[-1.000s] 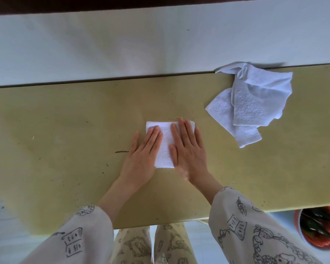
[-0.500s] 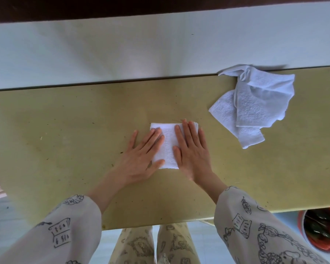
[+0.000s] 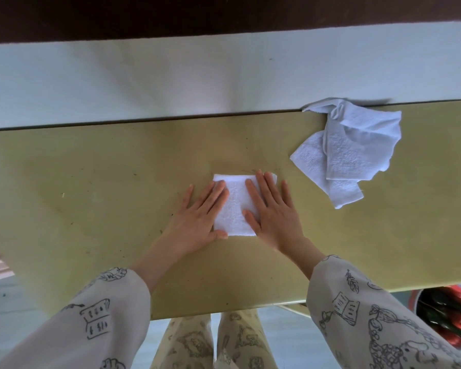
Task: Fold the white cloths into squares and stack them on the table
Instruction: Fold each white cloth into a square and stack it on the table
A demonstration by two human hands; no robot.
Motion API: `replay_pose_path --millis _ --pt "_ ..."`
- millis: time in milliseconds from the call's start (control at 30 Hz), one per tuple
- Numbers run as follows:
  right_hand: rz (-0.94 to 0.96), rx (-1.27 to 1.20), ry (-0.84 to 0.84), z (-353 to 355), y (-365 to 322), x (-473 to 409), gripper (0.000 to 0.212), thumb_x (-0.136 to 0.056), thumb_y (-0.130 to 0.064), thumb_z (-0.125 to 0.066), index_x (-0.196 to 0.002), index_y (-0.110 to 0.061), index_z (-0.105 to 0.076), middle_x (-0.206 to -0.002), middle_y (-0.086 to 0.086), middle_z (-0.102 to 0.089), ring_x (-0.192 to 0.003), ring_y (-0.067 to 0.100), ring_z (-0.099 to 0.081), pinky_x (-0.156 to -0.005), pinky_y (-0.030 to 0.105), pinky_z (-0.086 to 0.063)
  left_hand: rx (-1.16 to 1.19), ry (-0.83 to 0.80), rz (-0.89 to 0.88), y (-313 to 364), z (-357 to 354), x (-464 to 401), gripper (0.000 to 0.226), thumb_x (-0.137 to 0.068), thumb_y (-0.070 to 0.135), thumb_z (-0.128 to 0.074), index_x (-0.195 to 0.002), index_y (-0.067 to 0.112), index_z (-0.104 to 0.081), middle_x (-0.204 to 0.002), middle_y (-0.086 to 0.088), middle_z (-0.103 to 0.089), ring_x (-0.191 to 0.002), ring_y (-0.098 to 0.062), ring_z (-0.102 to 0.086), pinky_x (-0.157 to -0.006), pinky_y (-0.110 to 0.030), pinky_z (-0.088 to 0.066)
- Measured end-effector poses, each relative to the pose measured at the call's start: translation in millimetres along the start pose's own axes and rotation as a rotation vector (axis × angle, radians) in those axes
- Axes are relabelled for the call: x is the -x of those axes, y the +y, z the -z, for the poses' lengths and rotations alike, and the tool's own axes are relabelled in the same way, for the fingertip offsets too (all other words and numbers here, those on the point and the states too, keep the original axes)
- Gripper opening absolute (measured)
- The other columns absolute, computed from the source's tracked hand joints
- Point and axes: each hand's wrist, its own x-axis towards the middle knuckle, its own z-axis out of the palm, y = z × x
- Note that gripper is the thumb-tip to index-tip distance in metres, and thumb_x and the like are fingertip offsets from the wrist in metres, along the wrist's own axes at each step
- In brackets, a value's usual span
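Folded cloth: left and right edges covered by the left hand and right hand; number of layers cannot be told.
Loose cloths: crumpled and overlapping, count unclear; top corner blurred where it passes the table's far edge.
Table: cut off at both sides of the frame.
Sleeves: cut off by the bottom edge.
Red container, lower right: partly behind the table and cut by the frame edge; dark contents blurred, unidentifiable.
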Motion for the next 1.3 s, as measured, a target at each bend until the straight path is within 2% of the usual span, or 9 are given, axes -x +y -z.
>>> replay_pose_path --millis 133,200,267,433,567,700,867,1100,1300 --pt "-0.071 -0.243 0.117 20 -5 7 0.058 -0.093 -0.031 -0.038 -0.145 -0.009 -0.023 -0.154 0.009 -0.021 -0.142 0.021 -0.018 -0.117 0.039 -0.012 0.058 -0.071 0.025 4 18 3 0.085 -0.073 0.06 -0.003 -0.145 0.015 0.003 -0.151 0.005 0.015 -0.142 -0.014 0.009 -0.115 -0.039 0.001" --pt "-0.248 -0.383 0.296 27 -9 9 0.045 -0.089 -0.015 -0.055 -0.131 -0.003 -0.046 -0.134 0.016 -0.048 -0.123 0.03 -0.046 -0.107 0.042 -0.036 0.068 0.096 0.039 9 23 5 0.069 -0.083 0.046 -0.017 -0.139 0.01 -0.037 -0.149 -0.005 -0.033 -0.13 -0.024 -0.043 -0.104 -0.043 -0.035" --pt "-0.466 -0.498 0.319 34 -14 5 0.027 -0.088 -0.011 -0.058 -0.113 -0.002 -0.056 -0.108 0.015 -0.057 -0.099 0.031 -0.055 -0.09 0.045 -0.046 0.091 0.307 0.046 12 21 2 0.042 -0.088 0.03 -0.033 -0.116 0.009 -0.058 -0.117 -0.008 -0.062 -0.095 -0.027 -0.065 -0.082 -0.04 -0.05" --pt "-0.654 -0.525 0.115 40 -16 -11 0.03 -0.089 -0.028 -0.057 -0.112 -0.008 -0.053 -0.112 0.007 -0.053 -0.103 0.025 -0.052 -0.096 0.04 -0.039 0.163 0.445 0.238 16 30 -24 0.024 -0.079 0.005 -0.066 -0.102 0.008 -0.061 -0.089 -0.009 -0.06 -0.078 -0.029 -0.06 -0.068 -0.036 -0.045" --pt "-0.605 -0.421 0.068 39 -19 -16 0.036 -0.089 -0.031 -0.057 -0.118 -0.011 -0.048 -0.117 0.005 -0.05 -0.107 0.024 -0.05 -0.094 0.036 -0.035 0.327 0.262 0.524 5 41 -40 0.035 -0.087 0.035 -0.059 -0.109 0.009 -0.054 -0.109 -0.011 -0.05 -0.103 -0.029 -0.048 -0.087 -0.036 -0.036" --pt "-0.6 -0.43 0.078 37 -23 -13 0.038 -0.089 -0.029 -0.058 -0.121 -0.011 -0.047 -0.119 0.006 -0.05 -0.109 0.024 -0.049 -0.094 0.037 -0.036 0.319 0.088 0.592 0 42 -43 0.041 -0.084 0.046 -0.059 -0.105 0.01 -0.058 -0.115 -0.009 -0.048 -0.11 -0.026 -0.044 -0.093 -0.036 -0.034" --pt "-0.623 -0.514 0.082 34 -37 -1 0.04 -0.088 -0.023 -0.059 -0.124 -0.011 -0.047 -0.117 0.01 -0.049 -0.106 0.026 -0.048 -0.092 0.038 -0.041 0.288 -0.059 0.55 6 47 -32 0.034 -0.088 0.037 -0.055 -0.106 0.008 -0.053 -0.107 -0.007 -0.058 -0.101 -0.025 -0.054 -0.088 -0.036 -0.039" --pt "-0.654 -0.606 0.037 30 -53 16 0.042 -0.084 -0.018 -0.063 -0.122 -0.013 -0.047 -0.111 0.007 -0.049 -0.102 0.023 -0.048 -0.091 0.038 -0.042 0.791 -0.406 0.4 -1 61 -17 0.005 -0.08 0.013 -0.055 -0.083 0.017 -0.052 -0.085 -0.003 -0.047 -0.076 -0.017 -0.041 -0.061 -0.026 -0.028" --pt "-0.685 -0.838 -0.056 38 -57 26 0.034 -0.083 -0.018 -0.064 -0.115 -0.014 -0.054 -0.104 -0.001 -0.058 -0.095 0.016 -0.055 -0.082 0.028 -0.044 0.903 -0.339 0.31 8 80 14 0.019 -0.087 0.023 -0.052 -0.102 0.017 -0.063 -0.088 0.005 -0.058 -0.079 -0.012 -0.05 -0.069 -0.024 -0.035"
